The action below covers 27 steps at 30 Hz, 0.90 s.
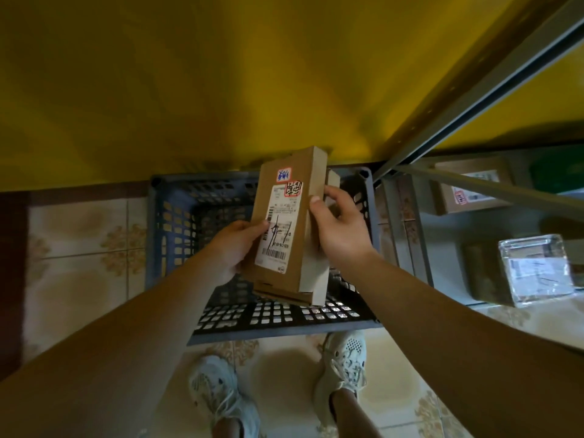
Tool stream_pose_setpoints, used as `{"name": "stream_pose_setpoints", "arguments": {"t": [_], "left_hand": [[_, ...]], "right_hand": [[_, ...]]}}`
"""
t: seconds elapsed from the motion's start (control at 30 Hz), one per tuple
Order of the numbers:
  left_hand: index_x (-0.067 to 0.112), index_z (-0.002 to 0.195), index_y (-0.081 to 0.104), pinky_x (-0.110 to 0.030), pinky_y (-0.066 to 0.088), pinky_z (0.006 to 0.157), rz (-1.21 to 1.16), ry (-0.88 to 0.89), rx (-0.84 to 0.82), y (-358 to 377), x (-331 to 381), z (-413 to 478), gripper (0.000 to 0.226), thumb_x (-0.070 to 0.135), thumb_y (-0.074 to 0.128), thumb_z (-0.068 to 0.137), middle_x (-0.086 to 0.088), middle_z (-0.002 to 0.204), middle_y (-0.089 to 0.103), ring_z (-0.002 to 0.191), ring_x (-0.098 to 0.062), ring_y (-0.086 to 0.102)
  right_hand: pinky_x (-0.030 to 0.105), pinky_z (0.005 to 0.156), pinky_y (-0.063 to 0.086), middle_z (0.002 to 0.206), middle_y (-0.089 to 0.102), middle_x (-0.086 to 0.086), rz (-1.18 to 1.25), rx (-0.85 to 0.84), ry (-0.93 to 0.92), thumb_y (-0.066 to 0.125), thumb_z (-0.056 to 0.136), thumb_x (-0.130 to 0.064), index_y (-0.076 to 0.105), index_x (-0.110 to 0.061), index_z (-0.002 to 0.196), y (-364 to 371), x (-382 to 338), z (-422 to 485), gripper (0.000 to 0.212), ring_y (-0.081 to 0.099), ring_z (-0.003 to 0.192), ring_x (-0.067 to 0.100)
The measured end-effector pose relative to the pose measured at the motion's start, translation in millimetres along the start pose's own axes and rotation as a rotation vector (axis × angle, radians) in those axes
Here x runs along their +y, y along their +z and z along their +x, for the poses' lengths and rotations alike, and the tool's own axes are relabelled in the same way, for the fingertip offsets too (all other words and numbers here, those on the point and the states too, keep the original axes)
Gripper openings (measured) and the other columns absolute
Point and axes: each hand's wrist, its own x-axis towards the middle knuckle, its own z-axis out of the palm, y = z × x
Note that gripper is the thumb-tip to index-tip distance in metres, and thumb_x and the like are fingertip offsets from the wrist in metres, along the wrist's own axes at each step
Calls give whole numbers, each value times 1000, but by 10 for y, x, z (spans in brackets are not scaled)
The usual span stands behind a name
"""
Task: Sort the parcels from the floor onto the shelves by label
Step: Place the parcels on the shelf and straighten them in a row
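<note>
I hold a flat brown cardboard parcel [294, 197] upright above a dark blue plastic crate [170, 222]. Its white shipping label with handwritten marks and two small stickers faces me. My left hand [235, 245] grips the parcel's left edge, thumb lying on the label. My right hand [339, 227] grips the right edge, thumb on the front and fingers behind. A second, thinner box seems stacked behind the first, showing along its right and lower edges.
The crate stands on a patterned tile floor [82, 241] against a yellow wall [221, 83]. At right a grey metal shelf unit [474, 96] holds a cardboard parcel [471, 188] and a clear-wrapped parcel [537, 270]. My shoes are below the crate.
</note>
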Motion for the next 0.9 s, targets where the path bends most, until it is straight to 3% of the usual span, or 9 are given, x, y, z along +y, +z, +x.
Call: {"name": "stream_pose_setpoints", "arguments": {"t": [0.1,0.2,0.3,0.4,0.5,0.6,0.73,0.8,0.9], "left_hand": [[18,119,59,-53,51,92,-18,-35,8,-119,1,9,39,40,65,88,-4,100,75,96,-26,71],[20,122,55,-52,52,92,-5,-20,68,-201,7,11,44,39,70,85,-5,100,75,93,-26,71],[21,122,50,-51,52,91,2,73,179,-269,11,-33,36,32,65,91,-5,103,72,93,-25,69],[25,130,51,-49,51,92,67,174,278,-382,56,-189,33,29,55,97,-5,115,68,100,-25,66],[33,137,50,-36,49,86,108,257,344,-453,161,-554,37,22,45,102,1,118,64,102,-20,62],[30,143,44,-20,41,69,197,335,438,-516,320,-1114,42,18,43,103,5,119,60,96,-14,55],[31,153,23,-25,37,81,250,358,520,-604,610,-2004,52,22,39,104,-3,135,55,112,-23,55],[32,152,26,-27,35,89,247,381,550,-624,738,-2502,50,24,38,105,-4,145,48,124,-26,48],[34,147,36,-27,36,96,194,461,595,-678,866,-3243,45,22,42,104,-3,150,41,129,-22,43]], "right_hand": [[16,67,49,110,55,-6,-119,54,-31,59,96,-41,47,-39,131,57,32,5,37,58,96,7],[29,79,53,119,53,1,-149,137,-53,61,95,-31,41,-47,121,97,65,42,37,59,101,16],[36,79,57,121,55,4,-147,202,-85,57,96,-18,35,-55,114,80,54,34,47,63,94,17],[47,84,58,121,59,2,-146,241,-90,55,96,-16,31,-56,127,-9,-31,-72,56,65,99,20],[48,91,56,124,60,-7,-81,245,-63,56,96,-20,23,-53,141,-159,-240,-257,65,63,109,18],[38,88,54,112,57,-19,-5,251,-101,57,97,-19,30,-43,143,-315,-575,-565,59,60,95,5],[44,97,52,125,62,-7,123,261,-109,58,96,-17,41,-32,144,-466,-1121,-1069,52,63,106,12],[50,97,53,115,66,-8,183,248,-115,60,96,-17,48,-31,135,-514,-1422,-1329,44,65,106,18],[47,88,56,107,66,-14,214,201,-148,62,95,-20,50,-35,133,-600,-1866,-1763,43,66,94,12]]}}
